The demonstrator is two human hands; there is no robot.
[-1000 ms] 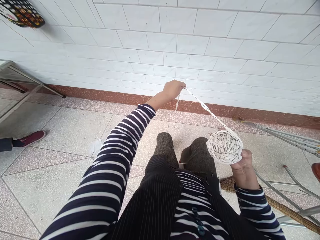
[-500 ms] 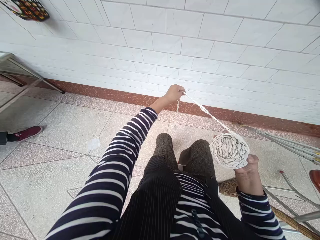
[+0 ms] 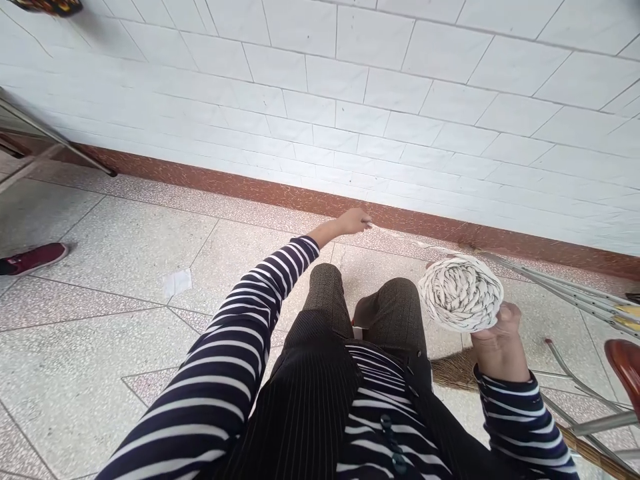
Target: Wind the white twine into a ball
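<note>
A round coil of off-white braided cord rests in my right hand, whose fingers wrap around it from beneath and the right side. From the top of the coil a strand runs left to my left hand. That hand is closed, pinching the strand in front of my knees, close to the foot of the wall. Part of the strand is blurred near the left fingers. Most fingers of my right hand are hidden behind the coil.
A white tiled wall with a reddish-brown skirting stands ahead. Folded metal crutches, a broom and metal legs lie at right. At left are a metal-framed table, someone's maroon shoe and white paper on the floor.
My left hand has dropped lower, toward my knees, still pinching the strand. The strand now lies flatter between my hands. My right hand and the coil have barely moved.
</note>
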